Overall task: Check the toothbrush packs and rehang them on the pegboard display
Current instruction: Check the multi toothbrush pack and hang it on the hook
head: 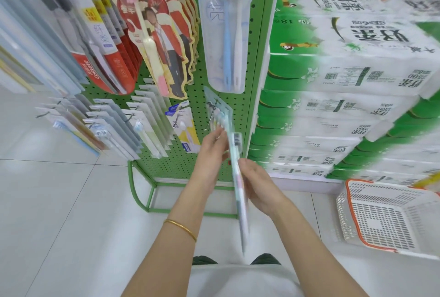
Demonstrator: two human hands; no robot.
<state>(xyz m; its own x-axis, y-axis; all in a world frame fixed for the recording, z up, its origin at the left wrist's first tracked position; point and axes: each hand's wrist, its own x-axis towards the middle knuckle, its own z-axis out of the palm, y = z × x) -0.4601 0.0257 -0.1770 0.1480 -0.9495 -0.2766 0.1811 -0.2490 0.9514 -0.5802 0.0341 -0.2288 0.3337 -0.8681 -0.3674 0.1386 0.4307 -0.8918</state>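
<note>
Pack (242, 220) edge-on between L hand (212, 153), R hand (260, 186).

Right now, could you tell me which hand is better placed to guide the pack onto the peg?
Likely left: the left hand is at the pack's top end, just below the peg; the right hand grips mid-pack, farther away.

held toothbrush pack (243, 222) motion-blurred, basket (354, 215) cut off right
</note>
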